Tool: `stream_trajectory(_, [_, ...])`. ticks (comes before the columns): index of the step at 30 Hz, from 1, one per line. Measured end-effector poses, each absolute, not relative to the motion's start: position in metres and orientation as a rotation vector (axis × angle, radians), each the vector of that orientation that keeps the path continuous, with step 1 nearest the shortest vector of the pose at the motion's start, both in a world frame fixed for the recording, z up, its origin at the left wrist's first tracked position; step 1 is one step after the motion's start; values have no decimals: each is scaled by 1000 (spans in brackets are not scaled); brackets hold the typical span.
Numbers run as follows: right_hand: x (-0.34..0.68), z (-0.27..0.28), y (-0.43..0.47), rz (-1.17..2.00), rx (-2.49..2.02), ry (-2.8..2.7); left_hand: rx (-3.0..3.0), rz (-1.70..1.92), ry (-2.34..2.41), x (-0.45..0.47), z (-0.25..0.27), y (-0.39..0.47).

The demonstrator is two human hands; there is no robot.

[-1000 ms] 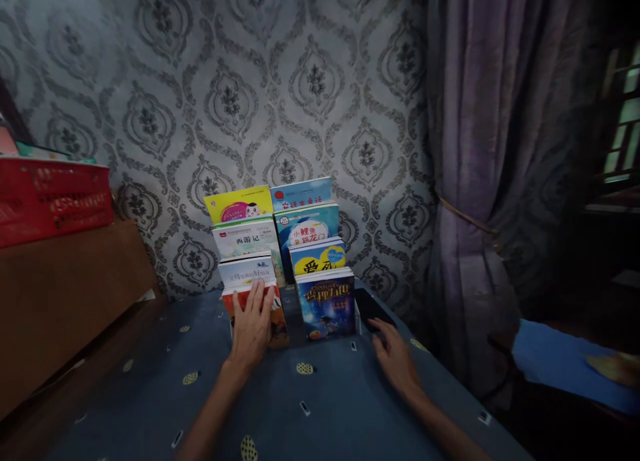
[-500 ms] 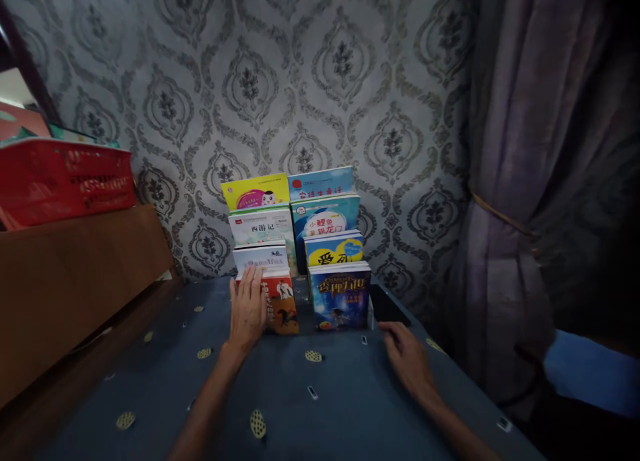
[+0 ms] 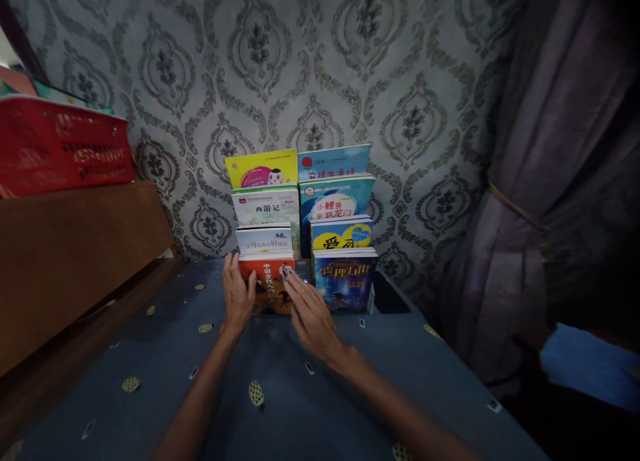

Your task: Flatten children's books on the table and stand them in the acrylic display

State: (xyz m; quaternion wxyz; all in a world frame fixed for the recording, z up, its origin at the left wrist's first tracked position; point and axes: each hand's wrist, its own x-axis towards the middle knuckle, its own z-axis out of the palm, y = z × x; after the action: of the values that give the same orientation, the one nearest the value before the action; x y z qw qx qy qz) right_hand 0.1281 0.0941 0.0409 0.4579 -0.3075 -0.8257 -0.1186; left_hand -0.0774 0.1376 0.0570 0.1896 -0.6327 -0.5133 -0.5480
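Observation:
An orange-red book (image 3: 273, 291) stands upright at the front of the left row. My left hand (image 3: 238, 293) lies along its left edge, fingers stretched up, thumb apart on the cover side. Across its right front edge, my right hand (image 3: 313, 318) reaches with extended fingers touching the cover. Behind it rise a pale blue book (image 3: 265, 239), a white-green book (image 3: 265, 206) and a yellow book (image 3: 260, 168). The right row has a dark blue book (image 3: 345, 281) in front, then a yellow-blue book (image 3: 340, 234), a teal book (image 3: 336, 198) and a light blue book (image 3: 334, 161).
The rows stand on a table with a dark blue patterned cloth (image 3: 165, 408), close to a papered wall (image 3: 320, 68). A dark flat piece (image 3: 390, 294) shows beside the right row. A red basket (image 3: 65, 141) sits on a brown box (image 3: 80, 261) at left. A curtain (image 3: 505, 248) hangs at right.
My right hand has moved left from beside the dark blue book to the orange-red book. My left hand has slid from its cover to its left edge. The view has shifted slightly.

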Motion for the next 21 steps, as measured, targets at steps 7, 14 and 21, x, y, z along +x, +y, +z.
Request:
stream_trajectory(7, [106,58,127,-398,-882,-1960,-1810,-1092,-1436,-71,69,135])
stream_trajectory(14, [104,56,143,-422,-925,-1934,-1805,-1081,-1389,-71,69,141])
stream_trajectory(21, [104,57,143,-386,-933,-1937,-1791,-1076,-1360,-72,68,145])
